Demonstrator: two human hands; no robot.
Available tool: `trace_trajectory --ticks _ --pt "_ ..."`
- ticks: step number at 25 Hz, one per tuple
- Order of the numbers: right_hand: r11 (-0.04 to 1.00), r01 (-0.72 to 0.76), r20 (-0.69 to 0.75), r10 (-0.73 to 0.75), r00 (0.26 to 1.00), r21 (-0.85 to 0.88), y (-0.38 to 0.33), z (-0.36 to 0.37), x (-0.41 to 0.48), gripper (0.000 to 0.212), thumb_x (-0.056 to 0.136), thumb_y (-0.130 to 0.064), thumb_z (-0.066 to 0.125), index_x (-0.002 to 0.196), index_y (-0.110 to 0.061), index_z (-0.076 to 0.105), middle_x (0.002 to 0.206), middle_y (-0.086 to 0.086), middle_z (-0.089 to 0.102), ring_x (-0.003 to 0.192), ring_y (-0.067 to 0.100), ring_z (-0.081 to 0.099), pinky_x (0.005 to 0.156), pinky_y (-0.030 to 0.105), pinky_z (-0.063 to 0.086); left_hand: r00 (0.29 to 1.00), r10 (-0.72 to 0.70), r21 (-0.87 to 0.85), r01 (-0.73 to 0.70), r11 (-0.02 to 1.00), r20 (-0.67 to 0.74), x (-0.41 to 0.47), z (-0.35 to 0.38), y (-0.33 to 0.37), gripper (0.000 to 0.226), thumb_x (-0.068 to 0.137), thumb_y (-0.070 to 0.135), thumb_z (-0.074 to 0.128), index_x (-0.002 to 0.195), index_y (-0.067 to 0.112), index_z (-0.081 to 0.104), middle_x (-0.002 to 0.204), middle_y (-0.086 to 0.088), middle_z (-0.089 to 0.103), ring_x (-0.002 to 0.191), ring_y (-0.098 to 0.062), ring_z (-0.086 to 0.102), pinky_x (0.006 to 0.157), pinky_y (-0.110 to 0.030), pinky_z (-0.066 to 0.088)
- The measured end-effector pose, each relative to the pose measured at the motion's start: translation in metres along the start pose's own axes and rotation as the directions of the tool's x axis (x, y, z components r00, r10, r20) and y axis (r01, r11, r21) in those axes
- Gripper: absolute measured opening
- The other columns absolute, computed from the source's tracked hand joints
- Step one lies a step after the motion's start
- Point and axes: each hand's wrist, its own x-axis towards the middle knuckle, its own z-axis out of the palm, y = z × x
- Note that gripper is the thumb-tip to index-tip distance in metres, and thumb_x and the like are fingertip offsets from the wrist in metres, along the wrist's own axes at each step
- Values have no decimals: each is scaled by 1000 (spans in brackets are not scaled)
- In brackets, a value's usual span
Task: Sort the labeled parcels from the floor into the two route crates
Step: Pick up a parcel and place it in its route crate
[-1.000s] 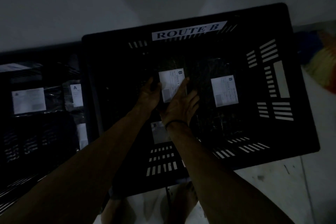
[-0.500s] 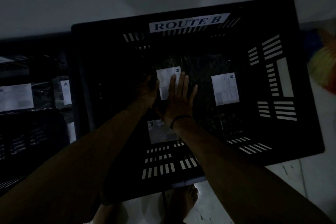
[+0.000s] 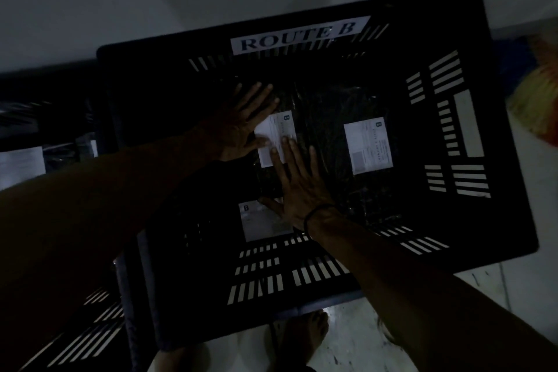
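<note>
Both your hands were spread flat with fingers straight on the B-labelled parcel, which lay inside the Route B crate. Your left hand covered its left side, and your right hand its near part, fingertips on the label.

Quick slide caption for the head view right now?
Left hand and right hand rest flat on a B-labeled parcel inside the Route B crate.

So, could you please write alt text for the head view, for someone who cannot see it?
The left hand and right hand press flat on a black parcel labelled B inside a crate marked ROUTE B. A second parcel and third parcel lie beside it.
</note>
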Motion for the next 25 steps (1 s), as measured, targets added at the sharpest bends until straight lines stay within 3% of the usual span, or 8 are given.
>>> trace_trajectory --ticks 6,8,10,12,15,19,22,25 --pt "1000 -5 45 5 999 -13 1 -4 0 96 86 -73 31 155 -9 11 161 17 2 150 31 0 118 55 -6 999 -17 -46 19 999 43 -1 -7 3 85 91 66 32 154 10 18 162 -16 13 150 -34 9 120 -56 10" --pt "999 -45 54 46 997 -22 -2 -12 -6 92 88 -67 35 153 -5 19 160 19 11 149 34 11 117 57 0 999 -41 -94 42 995 19 -6 -24 16 82 93 60 37 153 5 22 160 -22 16 148 -39 14 118 -58 17" --pt "992 -124 31 124 992 -9 -7 -20 -17 84 89 -58 46 148 -1 31 156 22 24 144 37 27 115 62 10 996 -78 -24 79 997 44 -21 -38 29 82 96 58 37 155 6 14 162 -21 9 150 -37 7 120 -54 15" --pt "988 -154 40 154 987 -21 -7 -25 -26 75 87 -47 59 143 0 41 151 23 35 138 36 38 112 67 18 999 15 93 -18 996 32 -45 -34 38 90 92 69 34 156 14 3 163 -18 -1 151 -35 -3 121 -52 8" --pt "991 -95 74 102 992 -95 10 -26 -29 71 80 -28 73 141 -3 45 149 21 38 136 32 42 110 70 16 989 132 171 -142 975 68 -63 -16 49 93 86 77 36 157 22 9 163 -19 3 150 -37 1 120 -54 12" --pt "994 -36 304 67 950 -106 11 -37 -25 80 89 -13 59 153 -4 11 161 19 3 149 30 8 112 64 -5 982 33 113 -55 992 186 -58 -6 59 92 87 71 45 156 24 6 163 -16 -5 150 -37 -5 120 -55 13" --pt "990 -73 441 119 890 -121 0 -65 -22 80 93 -14 54 154 -6 3 161 17 -6 149 31 -2 117 61 2 961 -115 209 62 976 251 -64 -30 74 95 88 72 40 155 27 -9 162 -16 -16 149 -35 -14 122 -51 2" --pt "997 -32 495 60 867 -64 -17 -121 -35 75 93 -11 54 154 -10 11 162 14 -5 149 32 -1 118 58 9 957 -202 164 169 972 210 -92 -82 101 89 90 71 34 156 25 -3 164 -15 -3 151 -34 -5 122 -50 -2"
